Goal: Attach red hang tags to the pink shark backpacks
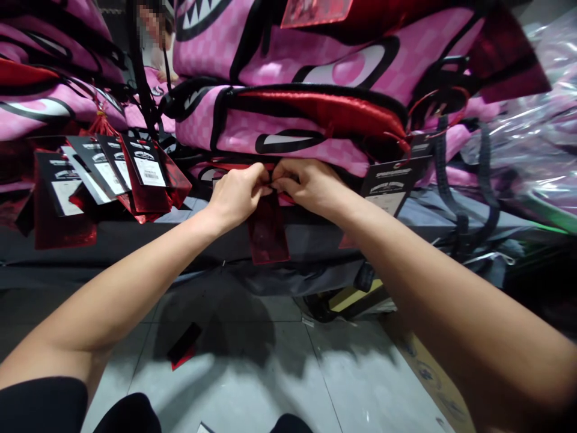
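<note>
A dark red tag [269,237] hangs at the centre of the frame, just below the fingertips of both hands, against the front of a grey-covered table [207,243]. The left hand [237,195], left of centre, has its thumb and forefinger closed in a pinch with the other fingers curled; the right hand [311,183], just beside it, is pinched the same way. What lies between the fingertips is too small to tell. Directly above the hands, a pink checked bag [196,123] with a red lining lies in a pile, under another pink bag [279,69] at upper centre. A black tag [390,174] hangs beside the right forearm. At centre left, a bunch of tags [146,165] hangs before more pink bags [40,108]. Clear plastic wrap [541,96] fills the upper right. At lower left, a black and red tag [184,344] lies on the tiled floor [270,391]
</note>
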Action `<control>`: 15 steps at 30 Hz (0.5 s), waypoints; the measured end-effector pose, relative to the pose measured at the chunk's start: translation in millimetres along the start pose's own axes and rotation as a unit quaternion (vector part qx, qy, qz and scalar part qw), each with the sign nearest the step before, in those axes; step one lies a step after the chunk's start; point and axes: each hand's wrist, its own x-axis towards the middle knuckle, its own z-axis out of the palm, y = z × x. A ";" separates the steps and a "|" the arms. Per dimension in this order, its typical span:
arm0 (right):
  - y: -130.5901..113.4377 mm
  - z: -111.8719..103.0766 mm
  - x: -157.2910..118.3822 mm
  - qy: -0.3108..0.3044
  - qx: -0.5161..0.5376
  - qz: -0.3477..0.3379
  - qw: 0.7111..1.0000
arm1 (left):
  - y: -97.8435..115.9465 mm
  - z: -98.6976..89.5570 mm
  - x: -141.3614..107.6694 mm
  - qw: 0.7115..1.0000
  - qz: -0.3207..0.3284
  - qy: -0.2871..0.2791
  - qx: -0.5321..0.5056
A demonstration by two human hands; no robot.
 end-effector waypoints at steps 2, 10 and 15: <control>-1.7 -0.5 -0.2 0.004 0.000 0.005 1.000 | -1.5 0.3 0.2 1.000 0.005 -0.003 0.009; 0.3 1.3 -0.2 0.006 0.003 0.005 1.000 | -2.2 0.4 0.6 1.000 0.003 0.005 -0.008; -2.7 0.8 -0.5 0.004 0.007 0.019 1.000 | -0.9 -0.6 -0.1 0.999 -0.004 0.026 0.025</control>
